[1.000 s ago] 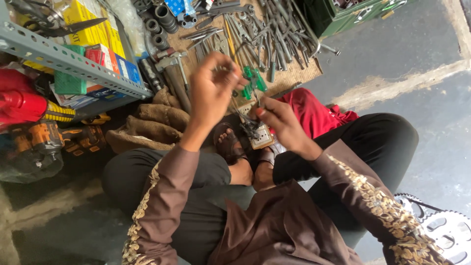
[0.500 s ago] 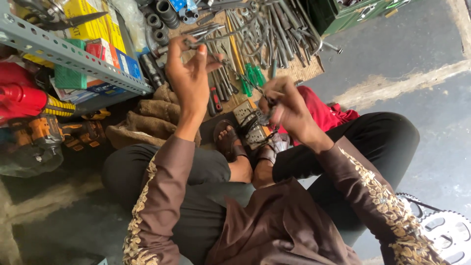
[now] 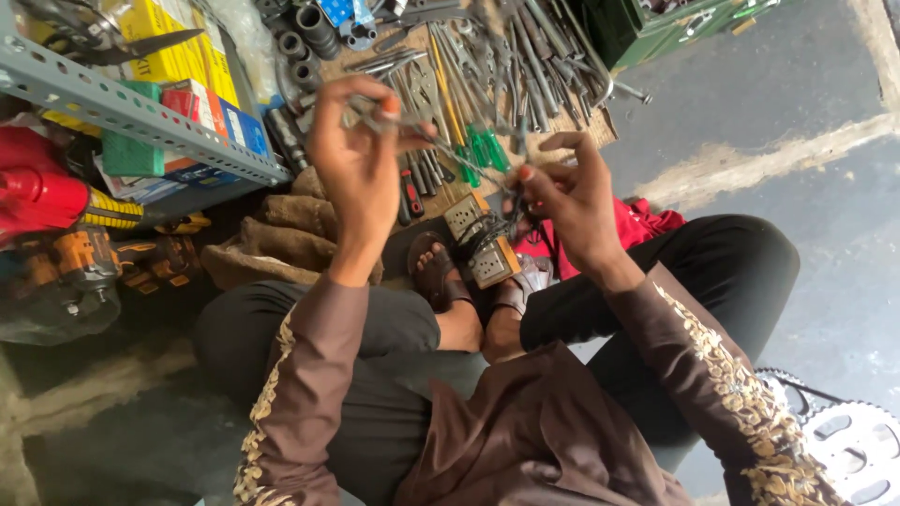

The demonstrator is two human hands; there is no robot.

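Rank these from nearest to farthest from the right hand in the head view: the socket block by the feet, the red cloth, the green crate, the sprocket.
From the right hand:
1. Socket block, just below-left of the hand, by the sandalled feet; red cloth, just to its right. Too close to call.
2. Green crate, up at the top edge.
3. Sprocket, far off in the bottom right corner.

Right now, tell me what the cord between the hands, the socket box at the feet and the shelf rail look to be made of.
Cord: thin, dark and bending, likely plastic-sheathed wire, pulled between the left hand and the right hand.
Socket box: pale faces with holes, probably moulded plastic; its brown side could be wood.
Shelf rail: grey, with punched slots, apparently painted steel angle.
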